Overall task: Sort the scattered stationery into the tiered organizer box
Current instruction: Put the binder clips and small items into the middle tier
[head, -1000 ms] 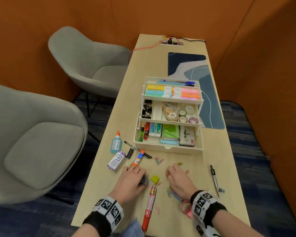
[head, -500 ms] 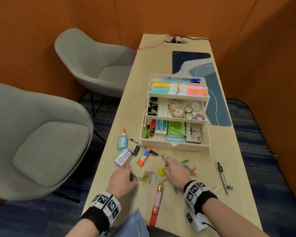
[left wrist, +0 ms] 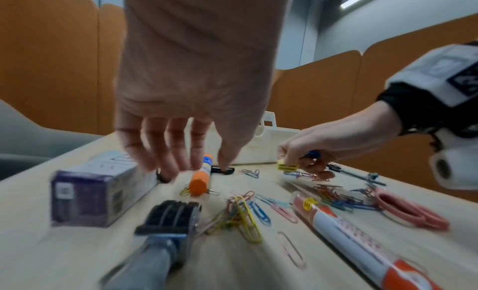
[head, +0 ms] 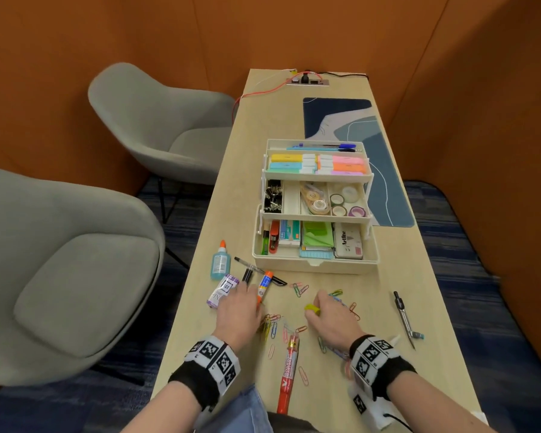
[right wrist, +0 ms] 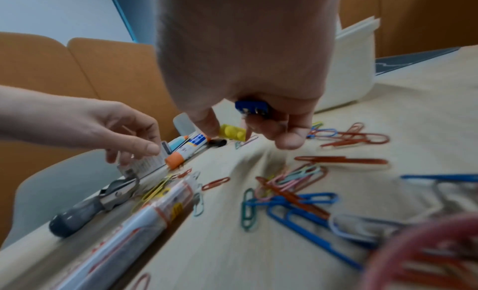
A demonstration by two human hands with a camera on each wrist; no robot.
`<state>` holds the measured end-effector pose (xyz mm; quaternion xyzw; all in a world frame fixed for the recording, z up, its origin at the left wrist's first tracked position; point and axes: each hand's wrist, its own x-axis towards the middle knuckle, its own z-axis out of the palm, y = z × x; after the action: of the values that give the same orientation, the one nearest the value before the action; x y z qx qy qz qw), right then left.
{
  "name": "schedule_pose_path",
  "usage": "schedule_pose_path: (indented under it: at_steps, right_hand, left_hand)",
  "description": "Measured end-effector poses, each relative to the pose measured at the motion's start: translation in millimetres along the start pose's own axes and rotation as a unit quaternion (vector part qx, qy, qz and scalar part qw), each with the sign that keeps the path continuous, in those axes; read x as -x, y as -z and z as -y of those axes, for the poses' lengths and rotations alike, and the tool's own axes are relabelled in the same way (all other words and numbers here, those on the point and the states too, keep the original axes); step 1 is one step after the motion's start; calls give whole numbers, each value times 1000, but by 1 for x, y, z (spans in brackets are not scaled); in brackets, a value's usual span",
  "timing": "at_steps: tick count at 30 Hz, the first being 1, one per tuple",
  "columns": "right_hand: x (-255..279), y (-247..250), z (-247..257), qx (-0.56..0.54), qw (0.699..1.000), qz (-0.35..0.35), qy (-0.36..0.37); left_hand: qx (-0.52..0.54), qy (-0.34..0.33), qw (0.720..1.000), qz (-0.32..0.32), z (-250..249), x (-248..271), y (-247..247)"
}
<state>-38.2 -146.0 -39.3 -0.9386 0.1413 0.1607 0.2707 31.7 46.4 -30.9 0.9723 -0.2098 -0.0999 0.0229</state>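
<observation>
Gathering small items from the table [head: 372,276]: the right hand [head: 331,317], at about 5 o'clock from the tiered organizer box [head: 316,264], pinches a yellow binder clip [right wrist: 232,132] between thumb and forefinger, while a blue clip [right wrist: 252,108] sits tucked under its curled fingers. The yellow clip is raised just off the tabletop, above the scattered coloured paper clips [head: 270,323].

The left hand [head: 236,310], at about 7 o'clock from the box, has its fingers [left wrist: 165,151] spread and reaching down toward the black pen [head: 256,271] and the orange-capped glue stick [head: 264,285], beside the purple carton [head: 222,290]. No item is gripped by it in any view.

Unsorted items remaining: the blue glue bottle [head: 221,264] at 8 o'clock from the box, the red board marker [head: 289,367] and grey-handled staple remover [left wrist: 160,233] at 6 o'clock, the pink scissors [left wrist: 408,208] near the right wrist, and the compass [head: 405,317] at 4 o'clock. The box's three tiers already hold highlighters, tapes, black binder clips and notes.

Step in hand, as judged: collecting binder clips. The next move calls for carrying both clips to the middle tier's left compartment, where the black binder clips [head: 273,198] lie, and releasing them there without dropping the tucked blue one on the way.
</observation>
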Motion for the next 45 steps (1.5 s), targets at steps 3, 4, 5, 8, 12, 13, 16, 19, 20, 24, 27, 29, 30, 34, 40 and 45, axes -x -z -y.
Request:
schedule_pose_path:
  at_steps: [3, 4, 5, 8, 12, 13, 16, 19, 20, 24, 27, 29, 30, 34, 40, 45]
  right_hand:
    - [7, 10, -16, -36, 999, -5, -30]
    - [10, 12, -20, -42, 998, -7, -37]
    - [13, 14, -23, -46, 998, -8, -45]
    - [22, 18, -28, -60, 997, -7, -55]
    - [32, 23, -24, -73, 996, 2, -58]
    - [33, 24, -22, -72, 996, 5, -61]
    - [36, 24, -16, -78, 995, 8, -62]
    - [37, 27, -14, -85, 994, 9, -66]
    - [37, 28, -15, -91, 994, 8, -65]
    - [38, 37, -17, -129, 990, -17, -62]
    - [40, 48, -14, -164, 984, -50, -53]
    - [39, 55, -15, -175, 981, -65, -55]
    - [37, 58, -14, -180, 980, -71, -55]
    - [35, 76, -10, -191, 977, -85, -41]
    - [22, 91, -10, -203, 973, -92, -58]
    - [0, 100, -11, -221, 969, -94, -61]
  left_hand:
    - [-41, -56, 998, -6, -3, -26, 4]
    - [-57, -63, 996, -1, -4, -34, 6]
    - [-79, -66, 995, 5, -4, -42, 7]
    - [-146, -82, 986, 26, -5, -58, 9]
    - [-166, -105, 980, 44, -11, -65, 7]
    - [-164, -111, 979, 52, -13, -66, 6]
    - [-154, -135, 976, 75, -19, -68, 3]
    - [-140, -165, 973, 76, -24, -69, 3]
    - [-130, -176, 973, 73, -25, -68, 4]
    - [-61, -233, 970, 22, -31, -65, 17]
    - [-9, -290, 951, -110, -44, -75, 39]
    - [18, -291, 930, -225, -55, -97, 61]
    - [33, -280, 925, -255, -61, -111, 75]
    - [100, -216, 937, -255, -81, -184, 139]
    - [74, -121, 971, -192, -92, -286, 172]
    - [63, -150, 977, -135, -104, -322, 164]
